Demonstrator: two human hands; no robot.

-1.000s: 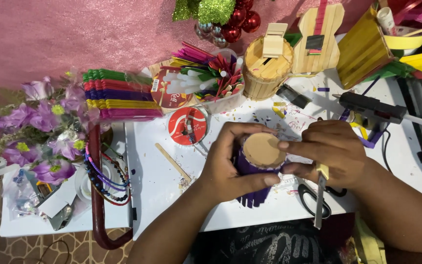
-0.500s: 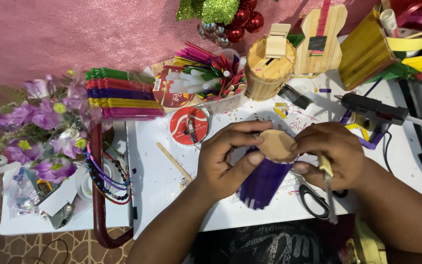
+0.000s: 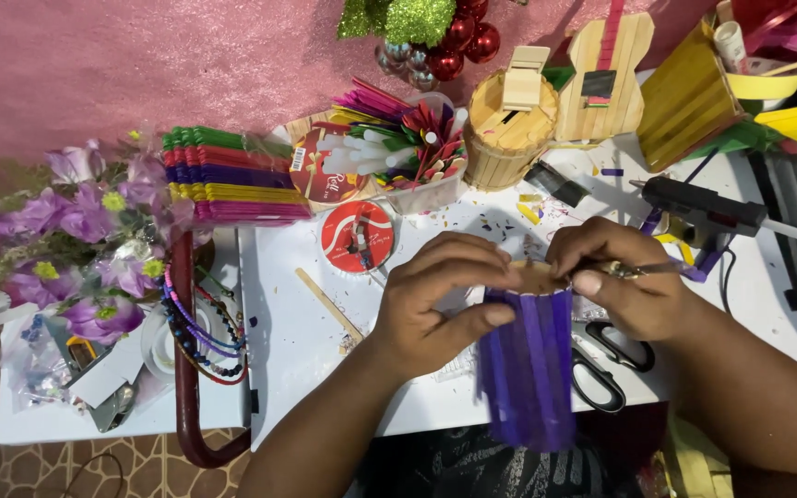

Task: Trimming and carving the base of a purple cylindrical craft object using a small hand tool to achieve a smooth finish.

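Purple stick cylinder [image 3: 528,369] now tipped upright, both hands' fingers [image 3: 472,318] clamped around it, scissors [image 3: 606,364] beside.

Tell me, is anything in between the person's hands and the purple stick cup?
Nothing visible is. The left hand grips the side of the purple stick cup and touches its round top, and the right hand, holding a thin tool, presses on that top from the other side.

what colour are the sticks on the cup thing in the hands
Purple, clearest in the head view: stick cup.
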